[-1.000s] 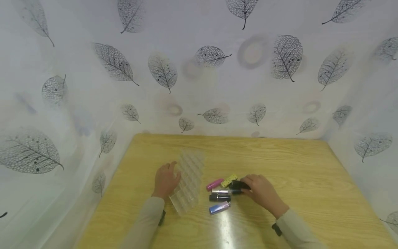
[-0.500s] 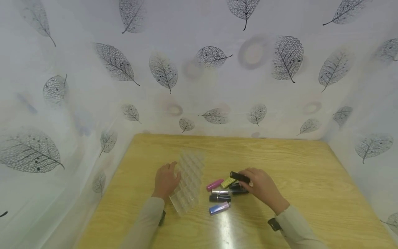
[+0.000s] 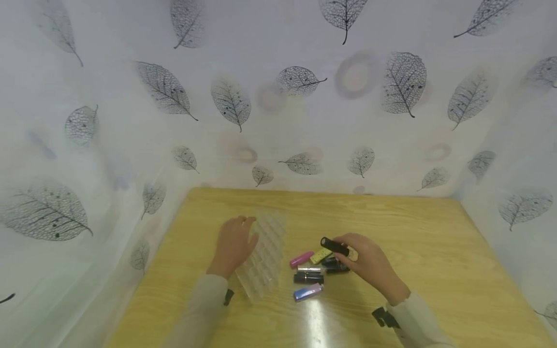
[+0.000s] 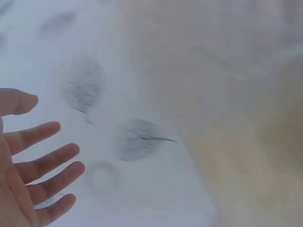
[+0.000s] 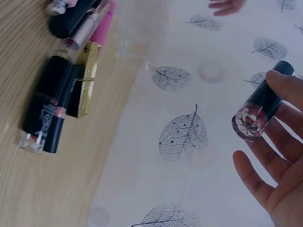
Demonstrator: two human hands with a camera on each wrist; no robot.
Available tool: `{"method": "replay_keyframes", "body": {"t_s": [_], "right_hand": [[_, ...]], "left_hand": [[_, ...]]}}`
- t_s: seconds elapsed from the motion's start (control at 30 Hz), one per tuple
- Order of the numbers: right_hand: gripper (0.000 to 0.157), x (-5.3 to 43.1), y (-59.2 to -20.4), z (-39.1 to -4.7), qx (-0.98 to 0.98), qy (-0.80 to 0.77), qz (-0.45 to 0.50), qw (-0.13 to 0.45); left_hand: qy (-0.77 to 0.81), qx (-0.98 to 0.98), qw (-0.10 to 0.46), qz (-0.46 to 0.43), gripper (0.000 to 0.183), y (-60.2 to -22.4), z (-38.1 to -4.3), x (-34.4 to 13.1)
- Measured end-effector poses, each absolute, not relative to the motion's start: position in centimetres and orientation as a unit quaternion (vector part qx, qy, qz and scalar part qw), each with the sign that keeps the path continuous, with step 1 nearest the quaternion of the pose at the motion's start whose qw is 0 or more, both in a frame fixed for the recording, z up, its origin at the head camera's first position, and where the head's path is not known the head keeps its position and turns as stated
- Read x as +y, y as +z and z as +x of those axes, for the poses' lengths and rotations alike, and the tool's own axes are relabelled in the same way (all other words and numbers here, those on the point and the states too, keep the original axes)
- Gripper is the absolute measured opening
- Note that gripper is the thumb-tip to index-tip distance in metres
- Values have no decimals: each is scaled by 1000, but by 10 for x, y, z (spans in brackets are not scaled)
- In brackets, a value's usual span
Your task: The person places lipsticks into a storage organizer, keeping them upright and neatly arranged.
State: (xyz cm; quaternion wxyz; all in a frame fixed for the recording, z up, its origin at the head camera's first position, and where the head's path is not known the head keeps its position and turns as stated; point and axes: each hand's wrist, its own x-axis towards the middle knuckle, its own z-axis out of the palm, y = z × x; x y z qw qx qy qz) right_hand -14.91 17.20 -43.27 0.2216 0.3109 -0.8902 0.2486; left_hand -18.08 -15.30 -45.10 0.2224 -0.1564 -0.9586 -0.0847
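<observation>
My right hand (image 3: 370,261) pinches a black lipstick tube (image 3: 334,246) between thumb and fingers, held tilted above the other tubes. The right wrist view shows the clear faceted end of this lipstick (image 5: 247,124) with the remaining fingers spread loosely. At the left edge of a clear compartment tray (image 3: 264,263) is my left hand (image 3: 233,244), its thumb overlapping the tray in the head view. Its fingers are loosely extended with nothing in them in the left wrist view, where the hand (image 4: 42,170) shows palm side.
Between tray and right hand lie a pink tube (image 3: 301,259), a yellow case (image 3: 321,255), a silver-and-black lipstick (image 3: 310,269), a black lipstick (image 3: 308,279), a blue-lilac tube (image 3: 308,292) and more black tubes (image 3: 338,267). A leaf-patterned curtain (image 3: 304,111) surrounds the wooden table (image 3: 409,232).
My right hand has lifted the black lipstick off the group and turned it, its end now pointing up and left. My left hand has shifted slightly away from me and right, along the tray.
</observation>
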Motion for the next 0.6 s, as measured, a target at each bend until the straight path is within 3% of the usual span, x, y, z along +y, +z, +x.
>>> {"method": "replay_keyframes", "body": {"t_s": [0.23, 0.6], "right_hand": [[39, 165, -420, -144, -870, 273, 336, 236], [41, 159, -410, -140, -849, 291, 359, 256]], "left_hand": [[-137, -923, 261, -248, 34, -397, -155, -101], [-203, -897, 243, -309, 35, -402, -144, -57]]}}
